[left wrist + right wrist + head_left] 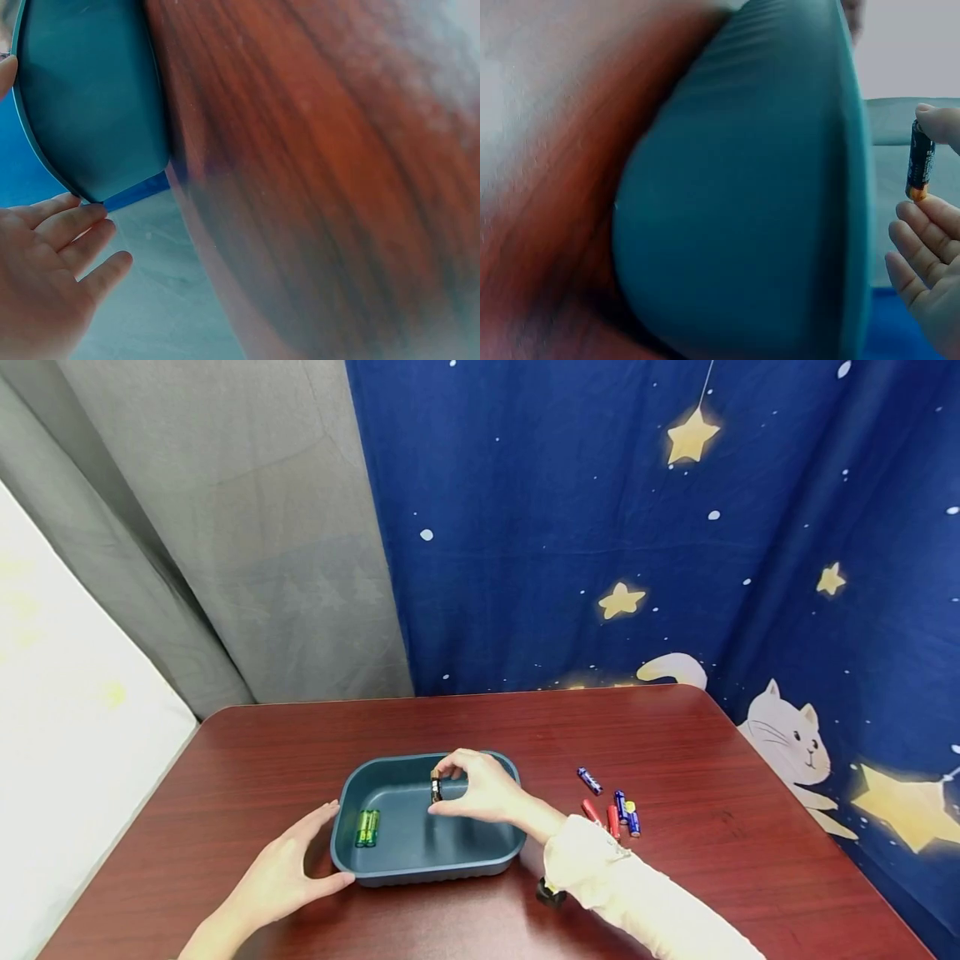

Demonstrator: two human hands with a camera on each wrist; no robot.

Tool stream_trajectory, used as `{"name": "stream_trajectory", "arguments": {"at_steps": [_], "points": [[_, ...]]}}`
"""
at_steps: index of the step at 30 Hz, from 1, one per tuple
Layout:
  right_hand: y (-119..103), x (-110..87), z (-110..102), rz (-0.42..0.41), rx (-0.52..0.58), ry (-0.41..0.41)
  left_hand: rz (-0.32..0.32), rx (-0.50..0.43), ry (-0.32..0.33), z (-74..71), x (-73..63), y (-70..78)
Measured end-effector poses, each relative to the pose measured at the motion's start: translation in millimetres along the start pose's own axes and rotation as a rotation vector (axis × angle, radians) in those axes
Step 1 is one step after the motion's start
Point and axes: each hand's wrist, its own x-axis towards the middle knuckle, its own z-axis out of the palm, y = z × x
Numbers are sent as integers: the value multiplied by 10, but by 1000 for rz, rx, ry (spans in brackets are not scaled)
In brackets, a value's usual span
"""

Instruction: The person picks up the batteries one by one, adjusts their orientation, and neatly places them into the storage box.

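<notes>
A dark teal plastic tray [420,880] sits on the table with two green batteries [367,828] side by side at its left end. Between thumb and fingertips, my right hand [480,789] pinches a black battery [437,787] with a copper end, held upright above the tray's inside. The right wrist view also shows this black battery [920,161] between the thumb and fingers. My left hand [281,868] is spread at the tray's left end, thumb and fingertips touching the rim. In the left wrist view the left hand's fingers [75,232] reach the rim, fairly straight.
Right of the tray, blue batteries [590,781] and red batteries [591,812] lie loose on the reddish-brown table [300,735]. A small black object [550,893] shows beneath the right sleeve [637,893]. Grey and blue curtains [525,527] hang behind the table.
</notes>
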Motion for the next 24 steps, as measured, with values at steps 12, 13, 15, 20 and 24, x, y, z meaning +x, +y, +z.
{"name": "stream_trajectory", "arguments": {"at_steps": [12,13,15,20,24], "points": [[-174,142,317,32,-122,-63,-23,-12,-22,0,9,-10],[-188,154,348,35,-132,-67,-22,-11,-23,-1,9,-11],[-207,177,409,44,-147,-77,-20,-12,-24,-6,10,-11],[-240,256,525,56,-188,-123,-15,-15,-28,-23,19,-5],[-250,328,598,53,-261,-174,-17,-13,-34,-26,23,0]]}}
